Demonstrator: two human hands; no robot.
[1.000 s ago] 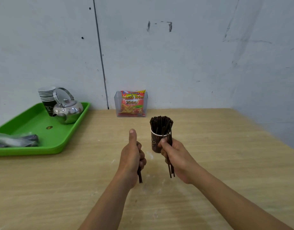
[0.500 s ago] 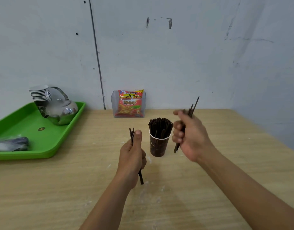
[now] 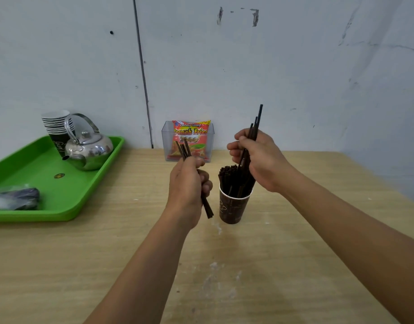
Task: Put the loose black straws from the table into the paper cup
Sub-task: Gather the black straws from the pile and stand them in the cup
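**While both hands grip straws, the right bunch (image 3: pixel 256 127) is at the paper cup (image 3: pixel 234 209)**

Left hand (image 3: pixel 189 181): a fist round the left bunch (image 3: pixel 183 149) of black straws, thumb on top. The bunch is tilted, tops leaning up and left. Its lower ends poke out under the fist just left of the cup, clear of the surface (image 3: pixel 295 253). The forearm comes in from bottom centre.

Right hand (image 3: pixel 262 160): fingers curled round the right bunch, held steep with its tops leaning right. Its lower ends reach into the cup mouth among the packed straws (image 3: pixel 228 174). The forearm comes in from the lower right.

The cup stands upright on the surface between the two hands.

Far left is a green tray (image 3: pixel 89 190) holding a steel kettle (image 3: pixel 91 148), a cup stack (image 3: pixel 56 122) and a plastic-wrapped bundle (image 3: pixel 14 198). A snack bag (image 3: pixel 189 139) sits in a clear holder (image 3: pixel 166 146) against the wall behind the cup.
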